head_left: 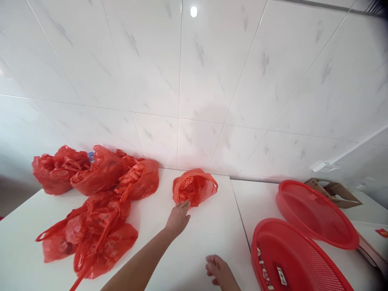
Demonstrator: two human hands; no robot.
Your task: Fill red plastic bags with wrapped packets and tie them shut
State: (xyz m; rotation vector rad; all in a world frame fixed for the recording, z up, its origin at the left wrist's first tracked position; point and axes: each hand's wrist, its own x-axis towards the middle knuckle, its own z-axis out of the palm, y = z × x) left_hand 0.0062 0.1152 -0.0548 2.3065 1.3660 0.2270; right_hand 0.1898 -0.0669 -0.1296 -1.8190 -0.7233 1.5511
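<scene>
My left hand (178, 218) reaches forward over the white table, its fingertips at the near edge of a red plastic bag (194, 186). That bag stands by itself near the wall, its mouth partly open and one handle loop sticking out to the right. Whether the fingers grip the bag or only touch it, I cannot tell. Lower down, my right hand (218, 271) hovers above the table with its fingers loosely curled and apart, and nothing shows in it. The nearest thing on its right is a red plastic basket (273, 238).
Several filled red plastic bags (100, 173) crowd the table's left side, with a blue bottle cap (91, 154) among them. To the right lie a second red basket (318, 214) and an open cardboard box (342, 194). A white tiled wall (194, 81) rises behind.
</scene>
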